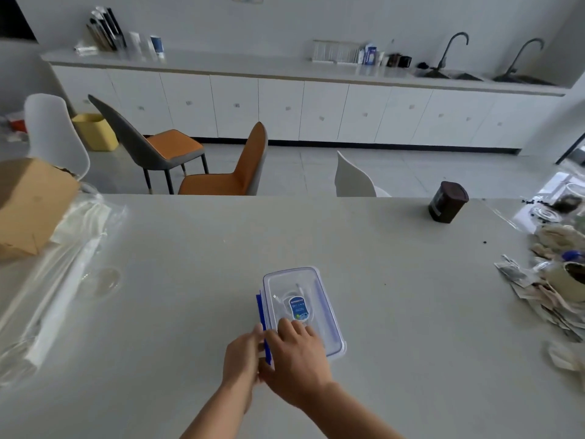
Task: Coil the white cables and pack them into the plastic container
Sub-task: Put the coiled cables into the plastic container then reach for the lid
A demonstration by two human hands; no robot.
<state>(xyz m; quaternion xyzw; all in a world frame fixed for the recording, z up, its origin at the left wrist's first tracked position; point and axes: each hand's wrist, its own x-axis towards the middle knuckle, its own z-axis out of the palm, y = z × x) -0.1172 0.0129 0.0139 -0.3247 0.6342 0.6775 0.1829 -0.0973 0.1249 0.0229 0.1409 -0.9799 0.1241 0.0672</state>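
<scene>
My right hand [296, 359] lies flat, fingers relaxed, on the lidded container [321, 296] holding the cables [300, 289]. My left hand [242, 356] touches its blue clip [260, 308]; I cannot tell its grip.

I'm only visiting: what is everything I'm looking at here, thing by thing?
plastic container: one, clear with blue latches, closed, table centre
white cables: count unclear, white, inside the container
table: one, pale grey, foreground
dark jar: one, brown-black, table's far right
cardboard box: one, tan, table's left edge
plastic sheeting: clear, beside the box
paper clutter: one heap, beige, table's right edge
orange chairs: two, orange and grey, behind the table
white chairs: two, white, behind the table
bin: one, yellow, floor at left
taps: two, black, back counter
left hand: at the container's near left latch, fingers partly hidden
right hand: resting on the container's near end
</scene>
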